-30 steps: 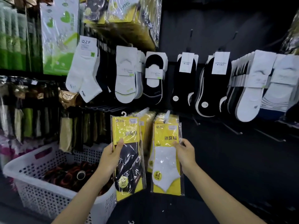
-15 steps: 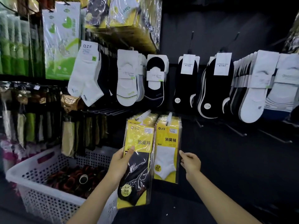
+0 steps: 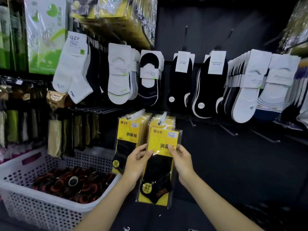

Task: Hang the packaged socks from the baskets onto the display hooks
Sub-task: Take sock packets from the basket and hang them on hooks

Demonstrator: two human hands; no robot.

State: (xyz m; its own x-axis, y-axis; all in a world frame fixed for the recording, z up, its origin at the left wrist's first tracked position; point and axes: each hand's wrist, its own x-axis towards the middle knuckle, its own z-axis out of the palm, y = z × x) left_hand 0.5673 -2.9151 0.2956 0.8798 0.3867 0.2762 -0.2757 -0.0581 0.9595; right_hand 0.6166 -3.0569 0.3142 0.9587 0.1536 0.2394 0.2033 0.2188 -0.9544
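Two hands pinch one yellow sock pack [image 3: 158, 177] by its upper edges, the left hand [image 3: 135, 162] at its left side and the right hand [image 3: 181, 160] at its right. Just above both hands its hanger [image 3: 165, 126] sits right at a white-tipped display hook [image 3: 163, 116]; a white basket [image 3: 33, 214] lies left of the left hand.

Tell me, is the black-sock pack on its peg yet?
Cannot tell. The left hand and right hand pinch the black-sock pack, its hanger at the peg tip; threading is unclear.
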